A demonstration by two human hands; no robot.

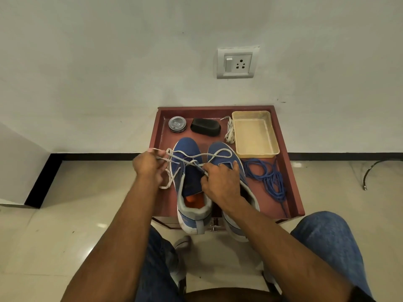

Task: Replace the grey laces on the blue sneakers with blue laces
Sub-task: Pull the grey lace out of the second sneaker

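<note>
1. On a red-brown tray table (290, 171) by the wall, two blue sneakers are set side by side, toes toward the wall: left sneaker (188, 171), right sneaker (226, 153).
2. A grey lace (185, 159) is seen pulled loose across the left sneaker, out to the left.
3. The lace is pinched in the left hand (149, 165), fingers closed on it.
4. The right hand (222, 182) is rested between the sneakers, fingertips pressed together on the lace at the eyelets.
5. Blue laces (268, 177) are piled right of the sneakers, untouched.
6. Behind: round tin (177, 124), black sponge (205, 127), bundled pale lace (230, 130), cream basket (275, 136).
</note>
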